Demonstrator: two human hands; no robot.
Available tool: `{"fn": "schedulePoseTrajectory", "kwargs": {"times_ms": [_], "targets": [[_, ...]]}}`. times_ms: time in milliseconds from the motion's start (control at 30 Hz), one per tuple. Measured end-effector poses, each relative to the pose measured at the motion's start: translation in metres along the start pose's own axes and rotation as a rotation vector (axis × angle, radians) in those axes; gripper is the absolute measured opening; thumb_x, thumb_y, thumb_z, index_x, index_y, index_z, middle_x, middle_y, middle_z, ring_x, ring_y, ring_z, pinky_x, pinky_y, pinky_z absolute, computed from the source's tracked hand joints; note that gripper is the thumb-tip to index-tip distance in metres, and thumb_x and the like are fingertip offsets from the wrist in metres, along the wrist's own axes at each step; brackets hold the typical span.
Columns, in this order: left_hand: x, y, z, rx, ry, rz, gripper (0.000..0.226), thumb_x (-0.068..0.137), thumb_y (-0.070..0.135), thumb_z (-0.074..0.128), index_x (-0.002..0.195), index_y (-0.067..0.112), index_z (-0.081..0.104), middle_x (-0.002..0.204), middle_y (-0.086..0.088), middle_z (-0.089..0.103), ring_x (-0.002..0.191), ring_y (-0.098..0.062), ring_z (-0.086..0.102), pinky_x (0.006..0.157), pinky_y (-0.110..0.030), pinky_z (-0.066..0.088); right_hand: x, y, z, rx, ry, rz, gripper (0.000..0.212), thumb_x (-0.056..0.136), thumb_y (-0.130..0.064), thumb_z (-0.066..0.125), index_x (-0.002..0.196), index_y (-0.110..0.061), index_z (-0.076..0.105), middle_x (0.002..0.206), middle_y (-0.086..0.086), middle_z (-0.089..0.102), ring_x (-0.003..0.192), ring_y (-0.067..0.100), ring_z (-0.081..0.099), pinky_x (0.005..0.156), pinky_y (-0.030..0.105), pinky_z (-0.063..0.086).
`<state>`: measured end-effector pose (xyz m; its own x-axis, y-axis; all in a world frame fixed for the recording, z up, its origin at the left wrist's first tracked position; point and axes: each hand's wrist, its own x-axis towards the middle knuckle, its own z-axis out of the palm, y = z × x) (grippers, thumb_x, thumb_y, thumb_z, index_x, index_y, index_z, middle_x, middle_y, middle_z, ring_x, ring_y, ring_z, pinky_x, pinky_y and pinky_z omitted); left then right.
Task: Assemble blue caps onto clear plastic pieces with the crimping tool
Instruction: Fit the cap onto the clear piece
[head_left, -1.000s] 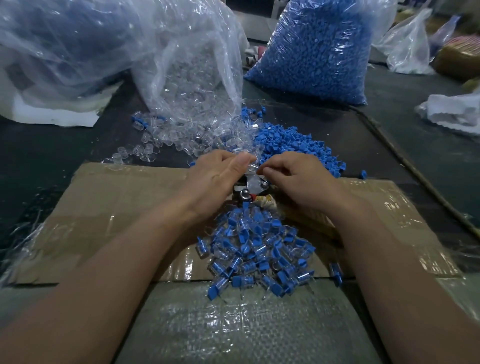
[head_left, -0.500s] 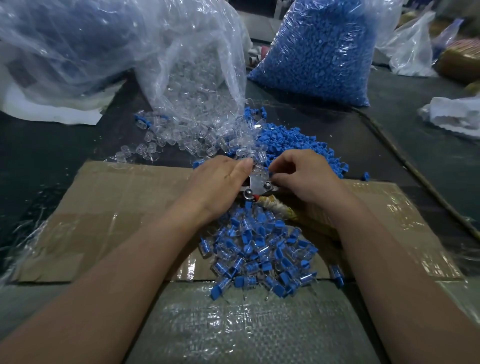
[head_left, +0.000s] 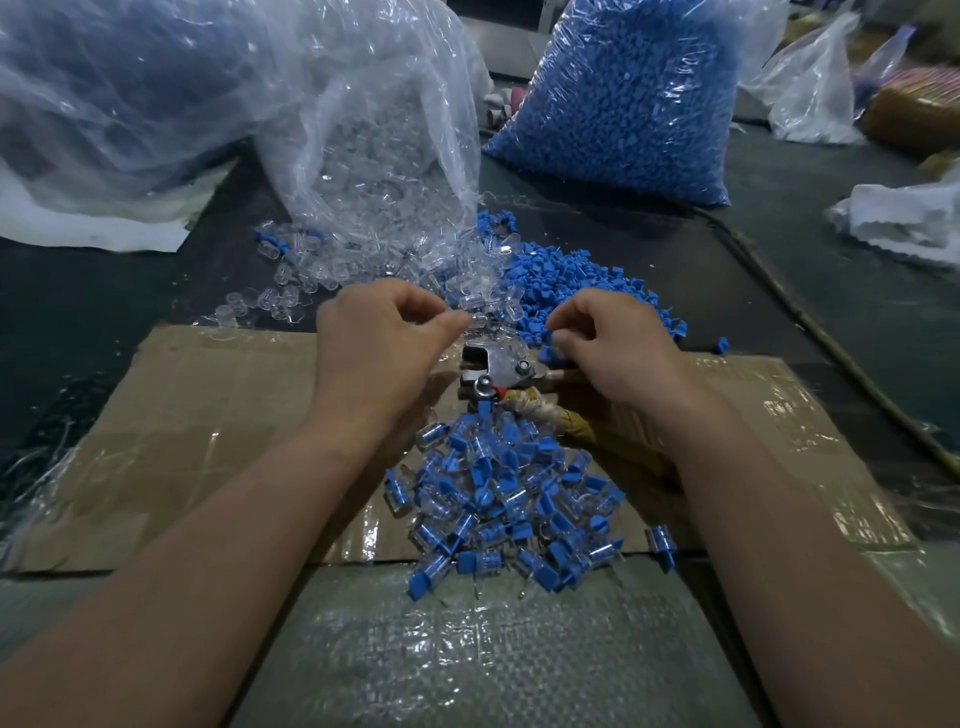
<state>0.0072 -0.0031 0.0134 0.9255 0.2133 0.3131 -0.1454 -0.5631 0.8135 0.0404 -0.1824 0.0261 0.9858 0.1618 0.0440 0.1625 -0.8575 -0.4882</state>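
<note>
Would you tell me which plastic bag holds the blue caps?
The back-right bag, packed solid blue; the middle bag holds clear pieces.

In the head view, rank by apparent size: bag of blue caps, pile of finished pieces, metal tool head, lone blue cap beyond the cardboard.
1. bag of blue caps
2. pile of finished pieces
3. metal tool head
4. lone blue cap
The bag lies farthest yet looks largest.
</note>
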Motion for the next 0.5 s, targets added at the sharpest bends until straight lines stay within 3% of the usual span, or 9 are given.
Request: {"fn": "schedulePoseTrajectory", "kwargs": {"times_ms": [100, 200, 300, 367, 500], "targets": [[0.0002, 0.0015, -0.0024, -0.032, 0.064, -0.009, 0.019, 0.077, 0.027, 0.071, 0.063, 0.028, 0.059, 0.06, 0.016, 0.056, 0.058, 0.002, 0.055, 0.071, -0.026, 0.049, -0.0007, -0.0001, -0.0013, -0.006, -0.018, -0.029, 0.007, 0.089, -0.02, 0.058, 0.092, -0.025, 0.055, 0.083, -0.012, 0.051, 0.078, 0.005, 0.048, 0.068, 0.02, 0.036], [-0.0001, 0.0024, -0.0029, -0.028, 0.07, 0.003, 0.026, 0.082, 0.024, 0.067, 0.059, 0.025, 0.054, 0.058, 0.012, 0.055, 0.055, 0.0, 0.051, 0.07, -0.027, 0.048, -0.0003, -0.0015, -0.0027, -0.022, -0.114, -0.006, 0.009, 0.087, -0.026, 0.061, 0.081, -0.029, 0.055, 0.076, -0.019, 0.048, 0.071, -0.002, 0.044, 0.059, 0.014, 0.032], [-0.0007, 0.0021, -0.0024, -0.089, 0.017, -0.016, 0.019, 0.085, 0.019, 0.063, 0.067, 0.017, 0.056, 0.069, -0.002, 0.063, 0.067, -0.014, 0.062, 0.075, -0.039, 0.053, 0.001, -0.0045, -0.0043, 0.055, -0.134, 0.05, 0.02, 0.084, -0.022, 0.065, 0.069, -0.031, 0.056, 0.075, -0.016, 0.053, 0.072, -0.001, 0.048, 0.059, 0.016, 0.036], [-0.0014, 0.0035, -0.0015, -0.117, -0.011, -0.017, 0.016, 0.084, 0.015, 0.064, 0.071, 0.019, 0.054, 0.075, -0.002, 0.063, 0.075, -0.02, 0.065, 0.076, -0.042, 0.055, 0.0016, -0.0053, -0.0054, 0.073, -0.127, 0.059, 0.022, 0.084, -0.018, 0.065, 0.068, -0.031, 0.056, 0.074, -0.015, 0.054, 0.073, 0.001, 0.05, 0.063, 0.02, 0.04], [-0.0002, 0.004, -0.0038, -0.146, -0.03, 0.011, 0.021, 0.083, 0.011, 0.065, 0.097, 0.022, 0.054, 0.084, 0.008, 0.057, 0.079, -0.007, 0.06, 0.072, -0.028, 0.056, 0.0001, -0.0057, -0.0018, 0.046, -0.101, 0.021, 0.013, 0.086, -0.014, 0.061, 0.082, -0.026, 0.061, 0.078, -0.015, 0.053, 0.08, 0.006, 0.052, 0.074, 0.024, 0.04]]}}
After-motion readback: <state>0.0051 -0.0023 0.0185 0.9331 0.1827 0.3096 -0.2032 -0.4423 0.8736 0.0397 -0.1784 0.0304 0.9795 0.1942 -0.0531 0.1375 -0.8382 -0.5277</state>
